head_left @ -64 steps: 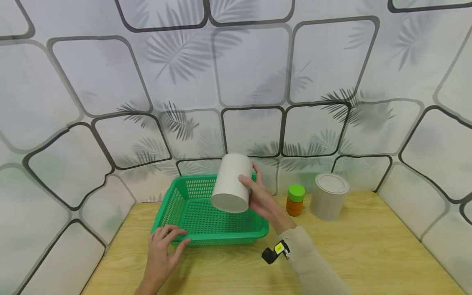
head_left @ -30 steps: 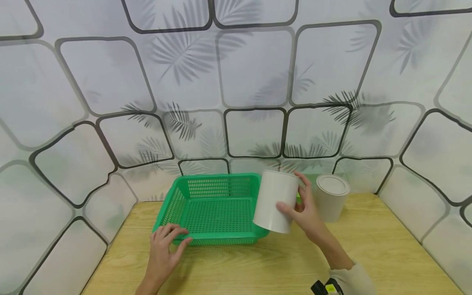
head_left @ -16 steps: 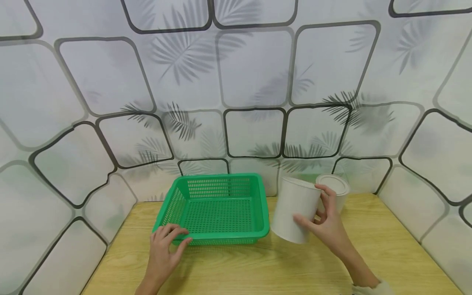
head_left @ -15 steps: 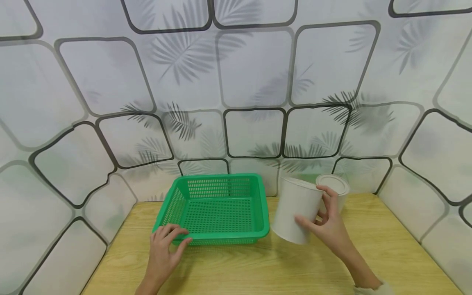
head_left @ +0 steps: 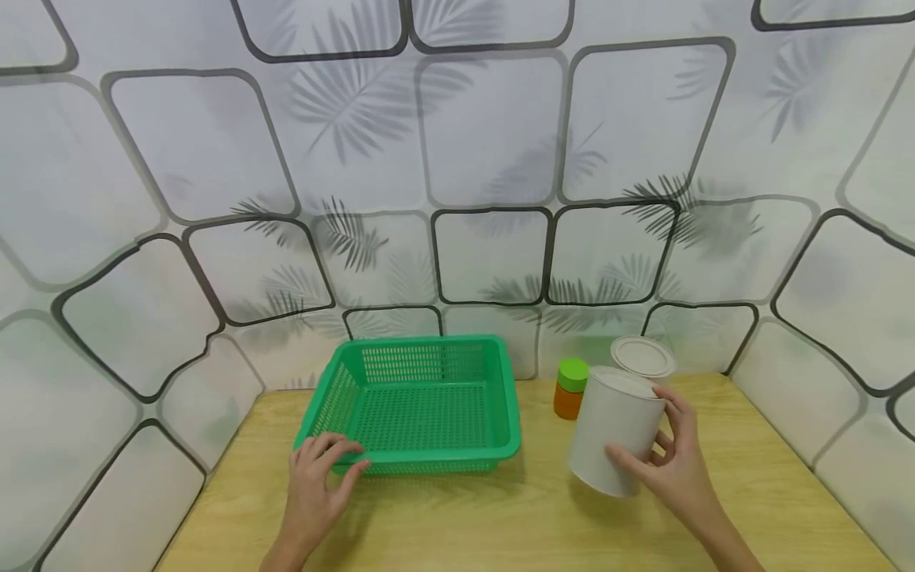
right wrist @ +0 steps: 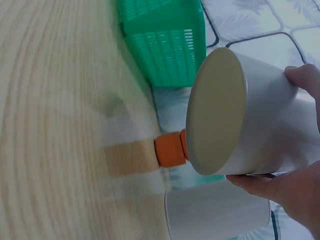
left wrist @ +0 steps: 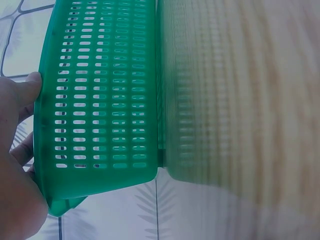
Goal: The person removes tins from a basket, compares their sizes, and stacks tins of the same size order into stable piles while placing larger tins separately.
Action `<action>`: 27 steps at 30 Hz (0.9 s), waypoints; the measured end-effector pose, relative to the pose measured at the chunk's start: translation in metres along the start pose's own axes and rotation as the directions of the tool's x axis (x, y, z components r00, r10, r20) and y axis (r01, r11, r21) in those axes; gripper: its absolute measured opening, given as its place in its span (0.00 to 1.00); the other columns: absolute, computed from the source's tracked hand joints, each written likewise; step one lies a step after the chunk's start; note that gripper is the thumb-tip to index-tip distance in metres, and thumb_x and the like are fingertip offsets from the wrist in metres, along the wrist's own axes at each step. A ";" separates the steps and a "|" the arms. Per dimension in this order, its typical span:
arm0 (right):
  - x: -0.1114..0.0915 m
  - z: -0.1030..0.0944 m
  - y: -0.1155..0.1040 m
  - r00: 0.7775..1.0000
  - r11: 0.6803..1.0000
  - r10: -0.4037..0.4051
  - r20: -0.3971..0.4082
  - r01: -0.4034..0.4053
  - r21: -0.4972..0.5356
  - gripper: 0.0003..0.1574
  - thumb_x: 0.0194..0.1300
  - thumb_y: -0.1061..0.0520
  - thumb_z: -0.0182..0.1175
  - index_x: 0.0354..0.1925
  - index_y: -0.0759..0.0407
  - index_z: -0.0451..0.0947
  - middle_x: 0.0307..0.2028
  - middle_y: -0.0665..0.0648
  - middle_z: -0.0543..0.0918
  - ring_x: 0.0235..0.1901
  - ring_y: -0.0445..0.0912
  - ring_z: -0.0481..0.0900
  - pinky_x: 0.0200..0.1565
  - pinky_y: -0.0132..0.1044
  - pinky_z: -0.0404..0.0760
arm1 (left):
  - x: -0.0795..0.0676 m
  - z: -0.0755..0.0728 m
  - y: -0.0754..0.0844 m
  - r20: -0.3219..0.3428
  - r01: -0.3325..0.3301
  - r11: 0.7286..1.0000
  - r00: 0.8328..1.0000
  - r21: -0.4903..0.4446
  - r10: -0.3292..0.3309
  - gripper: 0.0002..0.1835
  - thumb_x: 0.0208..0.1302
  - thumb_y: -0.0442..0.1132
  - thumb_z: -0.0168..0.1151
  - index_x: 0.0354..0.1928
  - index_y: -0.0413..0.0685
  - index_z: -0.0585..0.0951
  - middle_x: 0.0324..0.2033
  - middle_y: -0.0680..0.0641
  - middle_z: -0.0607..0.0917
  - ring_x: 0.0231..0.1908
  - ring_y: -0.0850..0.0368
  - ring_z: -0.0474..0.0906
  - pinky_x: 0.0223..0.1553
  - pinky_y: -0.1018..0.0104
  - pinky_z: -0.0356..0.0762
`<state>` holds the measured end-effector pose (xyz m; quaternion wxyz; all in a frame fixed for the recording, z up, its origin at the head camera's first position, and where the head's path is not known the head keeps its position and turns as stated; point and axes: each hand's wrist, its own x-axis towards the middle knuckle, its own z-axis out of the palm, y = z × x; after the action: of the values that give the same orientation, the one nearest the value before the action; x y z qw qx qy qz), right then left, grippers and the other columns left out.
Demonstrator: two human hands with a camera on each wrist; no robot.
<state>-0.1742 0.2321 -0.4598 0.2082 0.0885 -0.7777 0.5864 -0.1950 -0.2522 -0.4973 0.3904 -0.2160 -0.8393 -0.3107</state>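
Observation:
My right hand (head_left: 675, 469) grips a plain white canister (head_left: 616, 429) by its side, fingers at the back and thumb in front. The canister leans a little, and the right wrist view shows its flat base (right wrist: 217, 112) raised off the table. My left hand (head_left: 318, 485) holds the near left rim of a green plastic basket (head_left: 457, 459), with the thumb on one side of the rim and fingers on the other. Nothing lies in the basket. In the left wrist view, that hand (left wrist: 15, 150) is at the slotted basket wall (left wrist: 107, 184).
Behind the held canister stand a second white canister (head_left: 643, 355), partly hidden, and a small orange jar (head_left: 568, 403) with a green lid (head_left: 573, 375). A patterned wall covering (head_left: 493, 135) rises behind the wooden table (head_left: 457, 524).
My right hand has carried the white canister from above the basket rightward and nearer, tipping it more upright. The orange jar shows again. My left hand stays at the basket rim.

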 end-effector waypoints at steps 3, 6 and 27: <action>-0.004 -0.007 0.004 1.000 0.996 0.003 -0.022 -0.005 -0.092 0.67 0.53 0.72 0.76 0.78 0.55 0.46 0.72 0.62 0.55 0.51 0.46 0.80 0.40 0.32 0.81 | 0.001 0.000 0.000 -0.006 -0.011 1.000 1.000 -0.004 0.011 0.14 0.46 0.33 0.81 0.35 0.49 0.86 0.37 0.52 0.83 0.38 0.54 0.70 0.46 0.50 0.59; -0.007 -0.014 0.009 0.999 0.981 -0.007 -0.035 0.000 -0.194 0.67 0.50 0.69 0.80 0.76 0.57 0.48 0.71 0.64 0.57 0.51 0.65 0.80 0.39 0.35 0.82 | 0.000 0.000 -0.001 -0.008 -0.018 1.000 1.000 -0.005 0.018 0.14 0.45 0.33 0.81 0.35 0.50 0.87 0.37 0.52 0.84 0.38 0.54 0.70 0.45 0.50 0.59; -0.014 -0.046 0.038 0.998 0.943 0.002 -0.065 -0.023 -0.333 0.67 0.47 0.64 0.83 0.75 0.60 0.51 0.71 0.73 0.57 0.55 0.85 0.70 0.46 0.74 0.74 | 0.001 0.000 -0.003 0.013 -0.005 1.000 1.000 0.002 0.005 0.14 0.46 0.34 0.81 0.36 0.50 0.87 0.38 0.52 0.83 0.38 0.56 0.69 0.45 0.51 0.58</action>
<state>-0.1664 0.2861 -0.4888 0.2411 0.0285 -0.8593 0.4502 -0.1977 -0.2542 -0.4978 0.3859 -0.2198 -0.8417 -0.3072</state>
